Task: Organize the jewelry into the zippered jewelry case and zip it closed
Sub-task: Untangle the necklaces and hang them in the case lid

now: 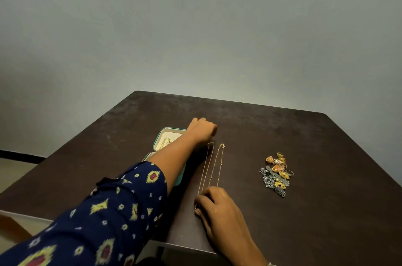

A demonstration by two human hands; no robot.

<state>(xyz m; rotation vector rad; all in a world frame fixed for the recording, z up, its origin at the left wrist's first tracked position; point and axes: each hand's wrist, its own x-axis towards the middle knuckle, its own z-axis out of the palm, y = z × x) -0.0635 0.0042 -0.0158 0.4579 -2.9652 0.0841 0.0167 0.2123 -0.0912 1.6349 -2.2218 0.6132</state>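
An open teal jewelry case [161,135] with a cream lining lies on the dark table [315,141], and my left forearm hides most of it. A gold piece rests in its far half. Two thin gold chains lie stretched out side by side just right of the case. My left hand [202,130] is curled over the far end of the left chain [205,167]. My right hand [214,200] has its fingers closed on that chain's near end. The beaded right chain [220,163] lies free next to it.
A heap of gold, orange and dark silver earrings and rings [276,175] sits to the right of the chains. The table's near edge runs just below my right hand. A plain grey wall stands behind the table.
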